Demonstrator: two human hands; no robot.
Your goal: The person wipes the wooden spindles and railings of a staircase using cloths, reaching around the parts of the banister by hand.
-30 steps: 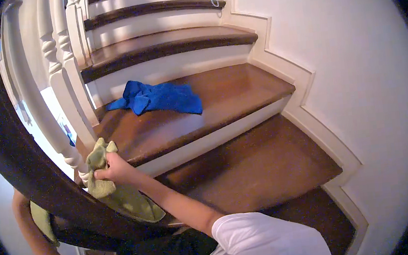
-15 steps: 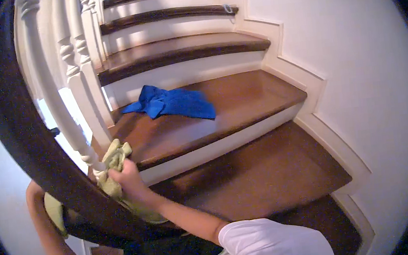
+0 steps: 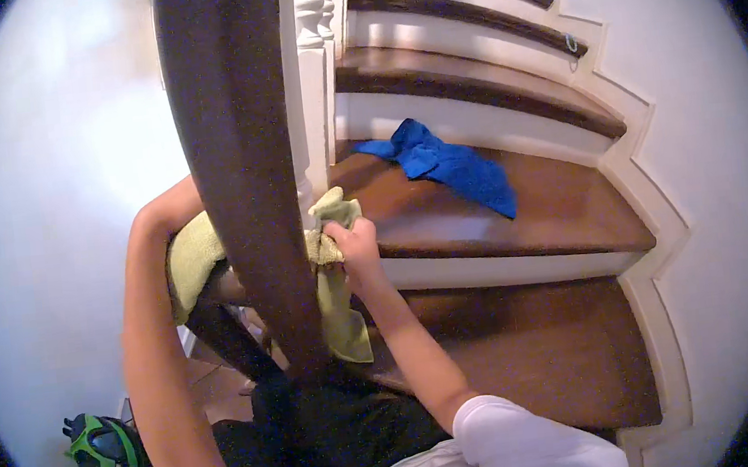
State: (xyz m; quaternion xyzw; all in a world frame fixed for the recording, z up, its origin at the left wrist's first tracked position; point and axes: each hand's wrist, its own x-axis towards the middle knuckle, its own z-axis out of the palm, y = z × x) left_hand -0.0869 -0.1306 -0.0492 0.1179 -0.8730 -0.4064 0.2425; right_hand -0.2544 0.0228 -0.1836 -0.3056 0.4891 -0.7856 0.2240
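My right hand (image 3: pixel 357 244) is closed around a bunched part of a yellow-green cloth (image 3: pixel 344 322) at the foot of a white baluster (image 3: pixel 300 141). One end of that cloth hangs below my fingers, beside the dark wooden handrail (image 3: pixel 235 148). More of the yellow-green material shows on the rail's left side, against my left arm. That arm reaches up from the lower edge, bends, and passes behind the rail, so my left hand and its fingers are hidden. A blue cloth (image 3: pixel 453 167) lies crumpled on the stair tread to the right, apart from both hands.
Brown stair treads (image 3: pixel 538 344) with white risers curve upward along a white wall (image 3: pixel 704 112) with stepped skirting. A pale looped object (image 3: pixel 571 42) is at the wall end of an upper step. Down at lower left is a black and green object (image 3: pixel 109 453).
The view has swung left, so rail and stairs appear farther right. My right hand keeps its grip by the baluster, with a cloth end now hanging in plain sight. The black and green object has appeared.
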